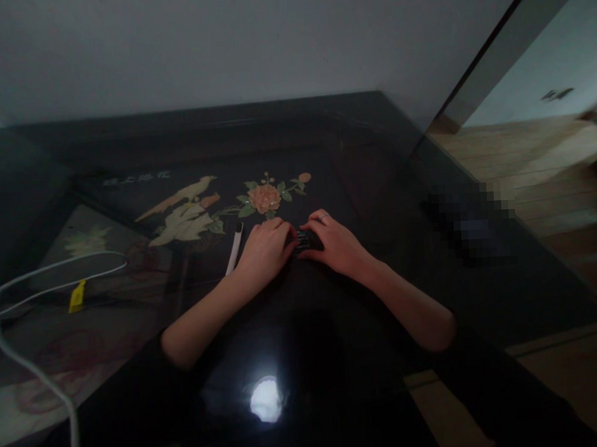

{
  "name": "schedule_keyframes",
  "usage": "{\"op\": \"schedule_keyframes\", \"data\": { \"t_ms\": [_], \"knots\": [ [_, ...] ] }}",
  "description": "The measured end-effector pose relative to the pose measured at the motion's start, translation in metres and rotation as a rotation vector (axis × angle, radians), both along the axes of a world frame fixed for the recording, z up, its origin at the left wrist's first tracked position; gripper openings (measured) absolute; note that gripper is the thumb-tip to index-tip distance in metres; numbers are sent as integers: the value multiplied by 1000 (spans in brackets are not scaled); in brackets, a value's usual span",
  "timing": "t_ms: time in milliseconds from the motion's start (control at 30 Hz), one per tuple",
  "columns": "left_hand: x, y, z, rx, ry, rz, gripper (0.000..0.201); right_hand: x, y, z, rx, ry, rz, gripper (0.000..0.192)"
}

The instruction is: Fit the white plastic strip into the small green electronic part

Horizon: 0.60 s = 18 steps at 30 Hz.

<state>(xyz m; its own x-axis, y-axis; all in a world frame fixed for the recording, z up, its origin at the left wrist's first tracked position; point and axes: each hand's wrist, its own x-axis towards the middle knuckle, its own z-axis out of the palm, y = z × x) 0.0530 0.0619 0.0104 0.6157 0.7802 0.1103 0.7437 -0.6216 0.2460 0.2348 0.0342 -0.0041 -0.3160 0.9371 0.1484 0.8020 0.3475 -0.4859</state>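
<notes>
Both hands meet at a small dark object with pale streaks (302, 240) on the dark glossy tabletop. Its kind is too dim and too covered to make out. My left hand (271, 243) grips it from the left, thumb and fingers bent against its side. My right hand (335, 243), a ring on one finger, curves around its right side with thumb and fingertips close to it. Just left of my left hand lies a slim white pen-like thing with a black end (236, 245), partly hidden behind the wrist.
Under the hands is a dark glossy table (376, 179) with a picture of birds and a flower (264, 198). At left runs a white cable (30, 367) near a yellow tag (77, 296). A blurred dark thing (471, 228) is at right. A wall (194, 49) stands behind.
</notes>
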Motion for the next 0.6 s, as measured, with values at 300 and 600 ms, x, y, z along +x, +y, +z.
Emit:
{"op": "schedule_keyframes", "data": {
  "t_ms": [300, 600],
  "knots": [
    [2, -4, 6, 24, 56, 12, 10, 0, 0, -1, -6, 6, -4, 45],
    [-3, 3, 4, 26, -100, 14, 5, -1, -1, 3, -17, -38, -2, 51]
  ]
}}
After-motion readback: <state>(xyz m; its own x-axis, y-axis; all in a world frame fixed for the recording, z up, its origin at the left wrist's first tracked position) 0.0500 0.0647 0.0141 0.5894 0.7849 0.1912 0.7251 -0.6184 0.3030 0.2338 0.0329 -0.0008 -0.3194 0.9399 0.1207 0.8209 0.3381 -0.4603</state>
